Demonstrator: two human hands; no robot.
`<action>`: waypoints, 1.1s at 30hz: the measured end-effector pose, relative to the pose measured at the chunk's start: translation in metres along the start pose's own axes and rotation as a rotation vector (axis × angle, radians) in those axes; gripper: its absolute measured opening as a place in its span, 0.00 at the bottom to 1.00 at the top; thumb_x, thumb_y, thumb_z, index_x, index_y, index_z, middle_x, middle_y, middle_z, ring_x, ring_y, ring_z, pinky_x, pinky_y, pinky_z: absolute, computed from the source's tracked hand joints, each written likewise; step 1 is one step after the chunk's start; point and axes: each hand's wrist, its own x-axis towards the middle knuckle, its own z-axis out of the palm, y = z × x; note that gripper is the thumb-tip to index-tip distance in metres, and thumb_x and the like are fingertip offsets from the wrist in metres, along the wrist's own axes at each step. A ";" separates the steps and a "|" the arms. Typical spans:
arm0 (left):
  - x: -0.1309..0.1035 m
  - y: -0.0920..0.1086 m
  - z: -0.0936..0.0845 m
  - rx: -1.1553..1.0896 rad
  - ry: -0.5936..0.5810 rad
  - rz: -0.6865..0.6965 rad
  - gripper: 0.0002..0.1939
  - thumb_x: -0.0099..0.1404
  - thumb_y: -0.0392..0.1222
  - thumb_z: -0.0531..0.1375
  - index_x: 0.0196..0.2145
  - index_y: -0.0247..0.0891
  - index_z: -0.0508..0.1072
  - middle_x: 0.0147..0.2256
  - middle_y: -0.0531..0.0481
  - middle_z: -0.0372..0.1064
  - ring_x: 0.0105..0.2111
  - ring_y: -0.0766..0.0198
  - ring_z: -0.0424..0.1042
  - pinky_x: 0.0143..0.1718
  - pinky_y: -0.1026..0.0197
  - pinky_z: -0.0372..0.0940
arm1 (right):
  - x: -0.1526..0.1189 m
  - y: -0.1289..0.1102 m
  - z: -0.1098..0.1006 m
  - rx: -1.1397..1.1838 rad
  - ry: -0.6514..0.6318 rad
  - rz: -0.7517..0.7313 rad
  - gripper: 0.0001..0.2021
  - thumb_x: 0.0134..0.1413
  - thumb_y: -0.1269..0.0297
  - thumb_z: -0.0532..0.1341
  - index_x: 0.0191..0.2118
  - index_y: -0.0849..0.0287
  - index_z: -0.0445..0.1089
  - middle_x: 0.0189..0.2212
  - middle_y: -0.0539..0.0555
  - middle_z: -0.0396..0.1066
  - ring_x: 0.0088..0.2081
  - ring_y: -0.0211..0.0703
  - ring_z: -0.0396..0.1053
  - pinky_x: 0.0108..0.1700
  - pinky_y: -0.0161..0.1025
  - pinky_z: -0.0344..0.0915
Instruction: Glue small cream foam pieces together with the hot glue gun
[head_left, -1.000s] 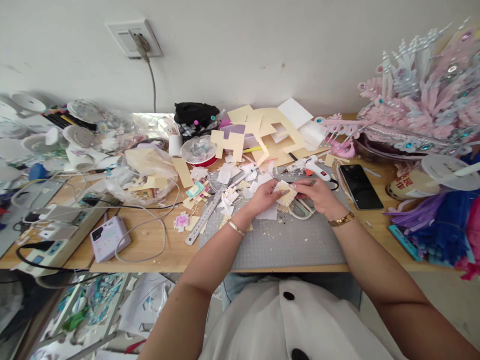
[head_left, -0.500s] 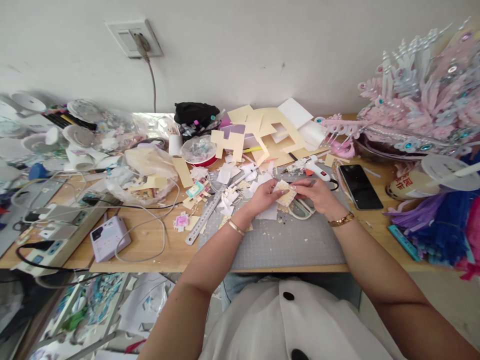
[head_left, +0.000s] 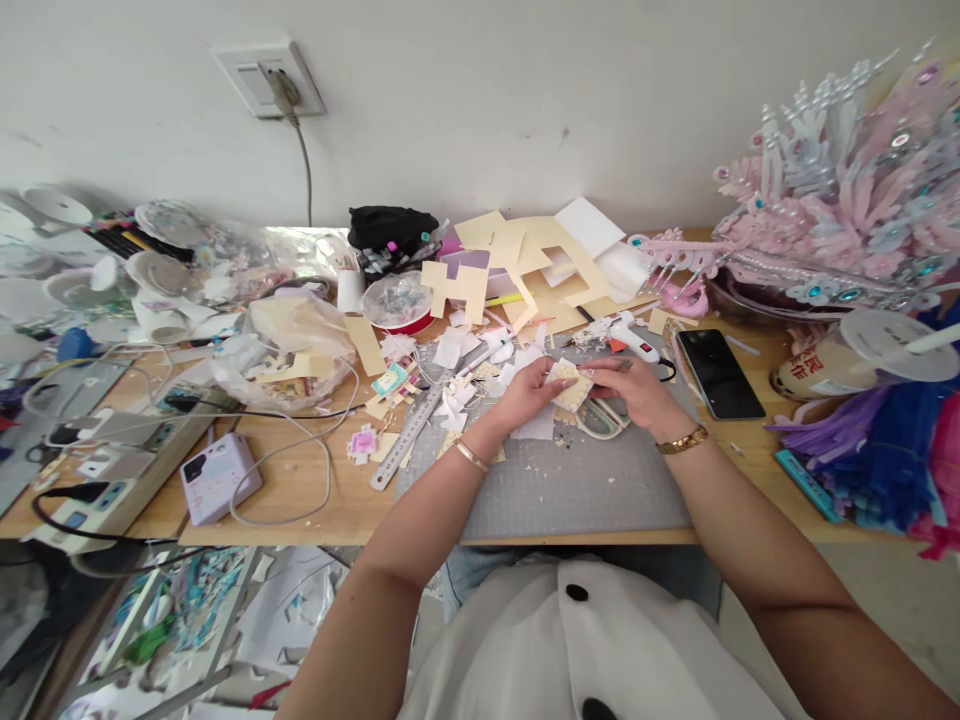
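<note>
Holding a small cream card piece [head_left: 570, 385] between both hands, the person works above the grey cutting mat [head_left: 570, 490] on the bench [head_left: 300, 500]. The left hand [head_left: 529, 393] is closed on the piece's left edge with thumb and fingers; the right hand [head_left: 637, 388] pinches its right edge with the fingertips. The piece is raised just clear of the mat. Judged from the layout, cutting is largely done: trimmings and white scraps [head_left: 480, 375] litter the mat, and scissors [head_left: 600, 420] lie under the hands. A glue gun [head_left: 631, 335] rests just beyond, so assembly appears unfinished. Larger cream cut-outs [head_left: 525, 260] remain stacked behind.
</note>
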 end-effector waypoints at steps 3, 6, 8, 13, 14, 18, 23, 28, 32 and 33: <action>0.000 -0.002 0.001 -0.005 0.035 0.002 0.21 0.59 0.58 0.62 0.37 0.38 0.66 0.33 0.50 0.70 0.34 0.63 0.68 0.37 0.60 0.64 | 0.001 0.002 -0.002 0.008 -0.011 -0.011 0.13 0.27 0.57 0.73 0.25 0.56 0.79 0.28 0.53 0.79 0.33 0.47 0.74 0.35 0.41 0.70; 0.001 -0.006 0.001 -0.019 0.052 0.004 0.20 0.60 0.57 0.62 0.39 0.38 0.65 0.35 0.50 0.70 0.34 0.64 0.69 0.37 0.60 0.64 | 0.002 0.003 -0.003 0.030 -0.008 -0.024 0.12 0.30 0.56 0.72 0.25 0.56 0.79 0.29 0.54 0.79 0.35 0.49 0.74 0.35 0.43 0.71; 0.001 -0.007 0.001 -0.026 0.049 0.001 0.20 0.61 0.56 0.62 0.39 0.38 0.65 0.35 0.50 0.70 0.34 0.64 0.69 0.38 0.60 0.64 | 0.002 0.004 -0.004 0.024 -0.014 -0.031 0.12 0.30 0.56 0.72 0.25 0.56 0.79 0.28 0.53 0.79 0.35 0.50 0.75 0.36 0.44 0.71; 0.001 -0.008 0.002 -0.019 0.060 0.005 0.18 0.62 0.54 0.62 0.39 0.37 0.66 0.34 0.50 0.70 0.34 0.64 0.69 0.37 0.61 0.64 | 0.001 0.002 -0.002 0.012 -0.007 -0.026 0.11 0.27 0.58 0.73 0.23 0.56 0.78 0.25 0.52 0.77 0.32 0.47 0.73 0.35 0.41 0.70; 0.001 -0.007 0.002 -0.020 0.067 0.004 0.17 0.61 0.53 0.62 0.38 0.37 0.66 0.34 0.50 0.70 0.34 0.64 0.69 0.37 0.61 0.65 | 0.000 0.002 -0.002 0.018 -0.006 -0.025 0.11 0.27 0.58 0.73 0.22 0.56 0.78 0.25 0.52 0.77 0.31 0.46 0.72 0.34 0.41 0.70; 0.000 -0.005 0.002 -0.047 0.085 0.000 0.17 0.61 0.53 0.63 0.37 0.38 0.65 0.33 0.51 0.69 0.33 0.64 0.68 0.36 0.61 0.64 | 0.000 0.002 -0.003 0.030 -0.022 -0.026 0.12 0.28 0.56 0.72 0.23 0.56 0.78 0.24 0.52 0.76 0.30 0.45 0.71 0.34 0.41 0.70; 0.001 -0.004 0.002 -0.048 0.100 0.003 0.16 0.60 0.52 0.63 0.36 0.38 0.65 0.31 0.52 0.68 0.32 0.65 0.68 0.36 0.61 0.64 | 0.004 0.005 -0.005 -0.011 -0.021 -0.030 0.14 0.27 0.56 0.73 0.24 0.57 0.78 0.27 0.53 0.77 0.32 0.46 0.73 0.36 0.43 0.70; 0.001 -0.005 0.002 -0.074 0.094 0.012 0.15 0.61 0.51 0.63 0.36 0.38 0.65 0.32 0.52 0.68 0.33 0.65 0.68 0.36 0.61 0.64 | 0.005 0.006 -0.005 -0.025 -0.009 -0.041 0.13 0.26 0.58 0.73 0.24 0.57 0.79 0.25 0.52 0.76 0.30 0.45 0.72 0.33 0.41 0.71; 0.001 -0.004 0.003 -0.089 0.097 -0.012 0.16 0.60 0.52 0.63 0.36 0.38 0.65 0.32 0.52 0.69 0.33 0.64 0.69 0.37 0.61 0.64 | 0.004 0.006 -0.005 -0.019 -0.007 -0.051 0.12 0.27 0.58 0.73 0.23 0.57 0.79 0.24 0.52 0.77 0.29 0.44 0.73 0.32 0.40 0.71; 0.000 -0.003 0.003 -0.092 0.098 -0.021 0.16 0.60 0.52 0.63 0.36 0.38 0.65 0.32 0.52 0.69 0.33 0.64 0.69 0.37 0.60 0.64 | 0.005 0.007 -0.005 -0.019 -0.009 -0.053 0.12 0.27 0.58 0.73 0.23 0.57 0.79 0.24 0.52 0.77 0.29 0.44 0.73 0.32 0.39 0.71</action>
